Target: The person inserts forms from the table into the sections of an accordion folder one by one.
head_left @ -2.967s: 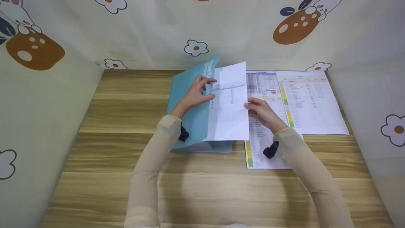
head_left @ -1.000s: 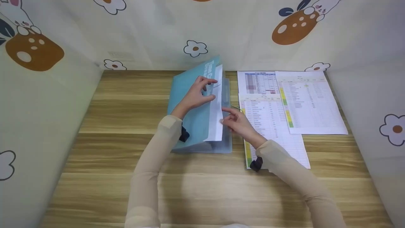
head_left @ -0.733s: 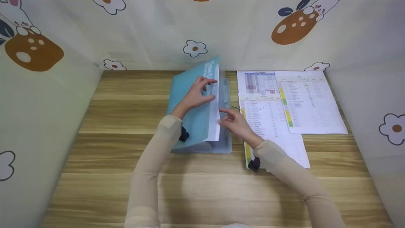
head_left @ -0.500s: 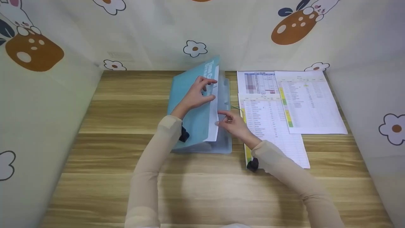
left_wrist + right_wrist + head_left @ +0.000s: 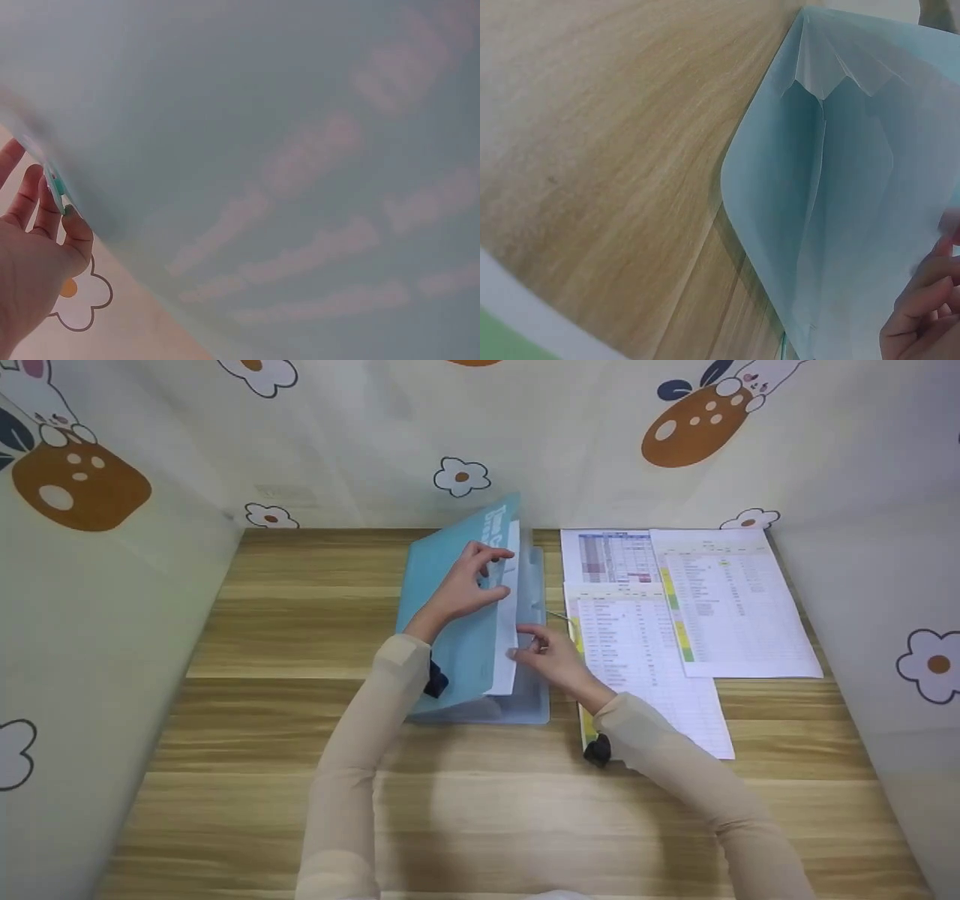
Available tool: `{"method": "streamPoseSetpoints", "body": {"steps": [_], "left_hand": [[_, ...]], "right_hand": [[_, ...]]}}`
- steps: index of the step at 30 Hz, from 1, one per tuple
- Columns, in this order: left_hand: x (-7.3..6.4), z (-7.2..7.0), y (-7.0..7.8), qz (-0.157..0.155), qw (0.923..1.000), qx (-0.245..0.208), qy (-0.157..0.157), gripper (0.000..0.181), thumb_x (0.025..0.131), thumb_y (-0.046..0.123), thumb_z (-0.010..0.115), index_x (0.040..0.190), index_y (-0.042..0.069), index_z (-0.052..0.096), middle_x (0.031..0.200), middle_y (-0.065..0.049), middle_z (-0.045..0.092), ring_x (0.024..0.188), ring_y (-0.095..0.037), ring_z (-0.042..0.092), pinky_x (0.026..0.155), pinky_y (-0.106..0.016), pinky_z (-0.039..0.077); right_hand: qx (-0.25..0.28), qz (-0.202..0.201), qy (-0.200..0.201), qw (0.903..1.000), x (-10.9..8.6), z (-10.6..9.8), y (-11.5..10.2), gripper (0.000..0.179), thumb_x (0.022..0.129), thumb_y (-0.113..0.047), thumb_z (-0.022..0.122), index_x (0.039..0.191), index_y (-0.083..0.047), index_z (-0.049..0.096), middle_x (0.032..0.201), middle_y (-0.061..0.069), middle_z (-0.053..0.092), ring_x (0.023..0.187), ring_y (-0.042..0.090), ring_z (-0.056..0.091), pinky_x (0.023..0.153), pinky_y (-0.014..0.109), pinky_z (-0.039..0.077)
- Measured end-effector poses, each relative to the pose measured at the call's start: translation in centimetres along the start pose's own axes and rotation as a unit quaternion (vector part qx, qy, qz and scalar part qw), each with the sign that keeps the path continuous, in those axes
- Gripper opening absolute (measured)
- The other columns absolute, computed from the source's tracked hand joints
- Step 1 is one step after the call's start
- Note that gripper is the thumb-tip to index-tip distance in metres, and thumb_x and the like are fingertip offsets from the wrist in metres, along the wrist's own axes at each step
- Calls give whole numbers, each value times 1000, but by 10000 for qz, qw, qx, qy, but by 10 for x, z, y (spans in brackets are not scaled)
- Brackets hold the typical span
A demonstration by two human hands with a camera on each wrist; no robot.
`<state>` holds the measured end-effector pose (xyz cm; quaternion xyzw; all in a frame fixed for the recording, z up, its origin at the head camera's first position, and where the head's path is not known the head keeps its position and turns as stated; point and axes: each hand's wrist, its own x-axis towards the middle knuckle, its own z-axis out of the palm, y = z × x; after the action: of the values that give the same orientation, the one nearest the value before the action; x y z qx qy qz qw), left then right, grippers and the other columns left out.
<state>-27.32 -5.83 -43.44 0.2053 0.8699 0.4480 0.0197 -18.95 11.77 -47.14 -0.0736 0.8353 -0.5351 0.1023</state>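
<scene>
A light blue accordion folder (image 5: 456,667) stands partly open on the table, its cover tilted up. My left hand (image 5: 459,589) reaches over the cover and pinches its free edge; in the left wrist view, thumb and fingers meet at a small teal fastener (image 5: 57,184). A narrow strip of a white paper sheet (image 5: 505,664) sticks out past the cover, the remainder hidden inside. With thumb and index finger my right hand (image 5: 556,658) holds that sheet's right edge. Pleated pockets (image 5: 855,142) spread open in the right wrist view.
Several printed sheets (image 5: 645,660) with coloured margins overlap on the right of the wooden table (image 5: 480,810). A thin cord (image 5: 559,616) runs from the folder's right edge toward them. A patterned curtain (image 5: 352,457) encloses the back and sides.
My right hand has moved left, and the white sheet has slid left into the folder until only a strip shows. In the last half second little moves. The left hand stays in place.
</scene>
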Motion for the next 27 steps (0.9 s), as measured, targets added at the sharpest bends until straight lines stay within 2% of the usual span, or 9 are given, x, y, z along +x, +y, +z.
{"method": "streamPoseSetpoints", "body": {"steps": [5, 10, 14, 20, 27], "left_hand": [[-1, 0, 1, -69, 10000, 6, 11, 50, 73, 24, 67, 120, 23, 52, 104, 4, 38, 89, -11, 39, 71, -21, 42], [-1, -1, 0, -96, 10000, 16, 10, 50, 72, 25, 67, 120, 23, 52, 105, 4, 38, 89, -11, 40, 71, -21, 42], [-1, -1, 0, -152, 9999, 29, -18, 50, 73, 25, 67, 120, 24, 51, 105, 5, 38, 90, -10, 39, 72, -21, 41], [0, -2, 0, -140, 9998, 92, -114, 51, 73, 24, 67, 121, 21, 51, 107, 2, 38, 91, -12, 39, 72, -23, 41], [1, -2, 1, -76, 9999, -14, -129, 49, 74, 22, 66, 120, 20, 51, 106, 1, 38, 91, -13, 38, 71, -24, 40]], "right_hand": [[227, -176, -28, 9996, -7, -13, -12, 42, 81, -16, 63, 117, 2, 53, 63, 4, 48, 53, 11, 41, 48, 23, 33], [258, -216, 137, 9993, -14, -34, -26, 38, 83, -12, 60, 116, 5, 52, 65, 5, 47, 51, 9, 39, 47, 20, 32], [360, -98, 338, 9987, -11, -53, -19, 35, 83, -12, 58, 114, 4, 54, 67, 6, 49, 49, 7, 39, 44, 19, 31], [720, 67, 474, 9963, 0, -85, 7, 31, 84, -20, 59, 111, -4, 58, 72, 8, 52, 47, 7, 40, 44, 19, 34], [571, 55, 702, 9959, 0, -126, 20, 35, 84, -27, 59, 110, -3, 57, 81, 10, 56, 53, 9, 47, 49, 19, 38]]}}
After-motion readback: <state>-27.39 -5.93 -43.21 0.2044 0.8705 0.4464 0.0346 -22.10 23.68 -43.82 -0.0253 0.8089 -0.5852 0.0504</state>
